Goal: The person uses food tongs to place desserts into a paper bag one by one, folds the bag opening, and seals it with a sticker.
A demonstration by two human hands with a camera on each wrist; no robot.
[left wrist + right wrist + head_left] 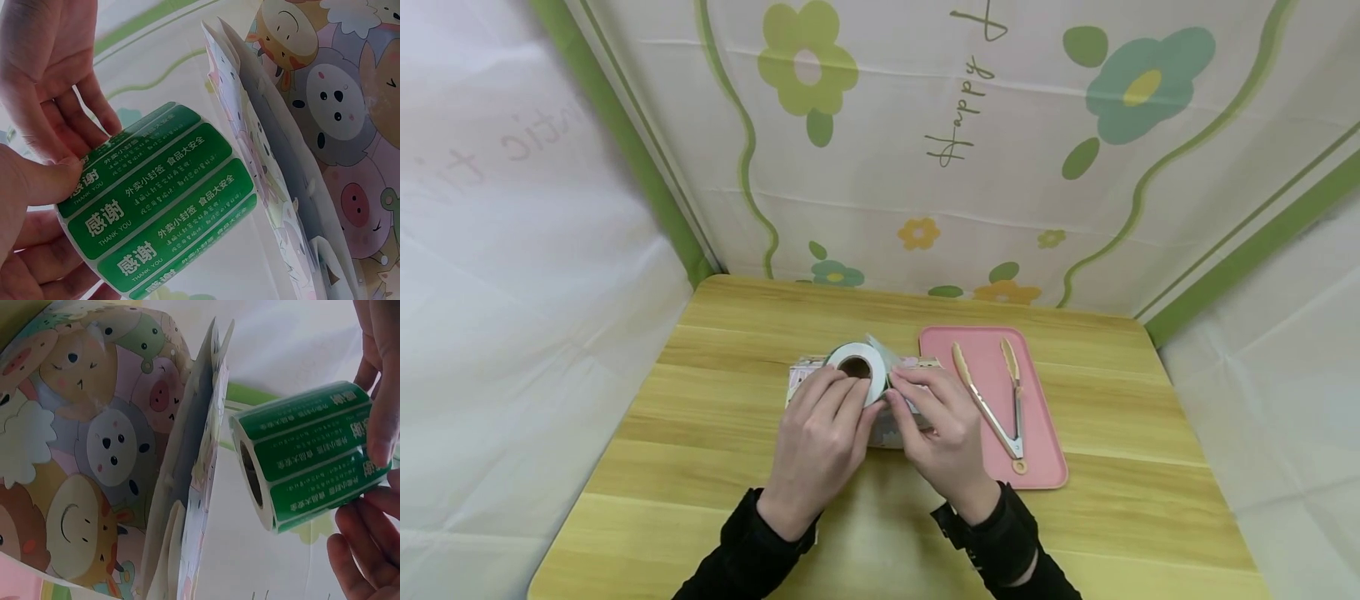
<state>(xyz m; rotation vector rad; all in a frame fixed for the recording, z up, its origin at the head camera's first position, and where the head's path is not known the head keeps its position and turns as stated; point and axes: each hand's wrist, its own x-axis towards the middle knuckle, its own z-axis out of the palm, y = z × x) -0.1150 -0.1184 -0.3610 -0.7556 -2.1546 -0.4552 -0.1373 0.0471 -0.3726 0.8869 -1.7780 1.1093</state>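
Observation:
A roll of green "THANK YOU" stickers (156,194) with a white side and a brown core is held up between both hands. My left hand (820,437) grips the roll (874,367), its fingers at the core opening. My right hand (946,429) pinches the sticker strip at the roll's right edge with thumb and forefinger. Behind and below the hands stands a paper bag (891,433) printed with cartoon animals. The wrist views show the bag (112,437) beside the roll, its top edges parted. Hands and roll hide much of it in the head view.
To the right, a pink tray (1043,450) holds metal tongs (1018,417) with beige tips, spread apart. Everything stands on a wood-grain table (677,467). A white flower-printed cloth (865,192) rises behind the table, and white cloth hangs at both sides.

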